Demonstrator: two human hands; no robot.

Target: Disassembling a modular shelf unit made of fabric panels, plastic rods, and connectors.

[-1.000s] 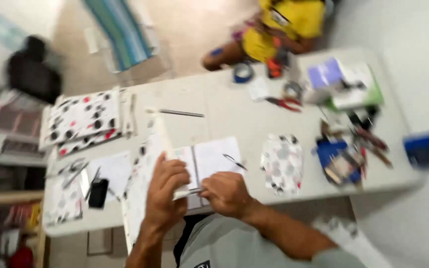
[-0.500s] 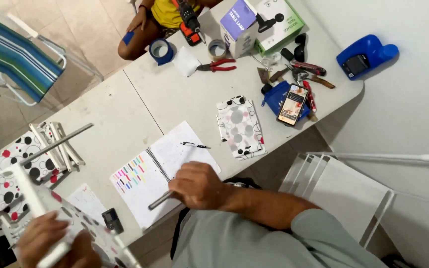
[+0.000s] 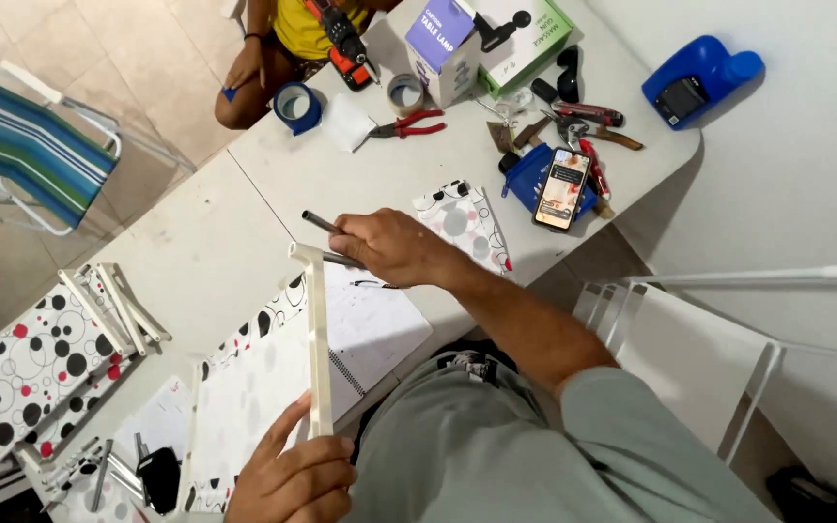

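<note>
head view, mid-assembly by the look of it: left hand [image 3: 293,479] gripping the bottom of a cream frame bar [image 3: 316,339] on a spotted fabric panel [image 3: 244,397], held upright over an open notebook [image 3: 375,324]. right hand [image 3: 389,247] closed around a thin metal rod [image 3: 320,223] right at the bar's top end. rod not seated yet, probably. more spotted panels [image 3: 36,358] stacked at the left. white folding table [image 3: 196,232], cluttered: pliers [image 3: 409,124], tape rolls [image 3: 294,102], phone [image 3: 561,189], boxes [image 3: 481,34]. tiled floor, striped chair [image 3: 21,145].
</note>
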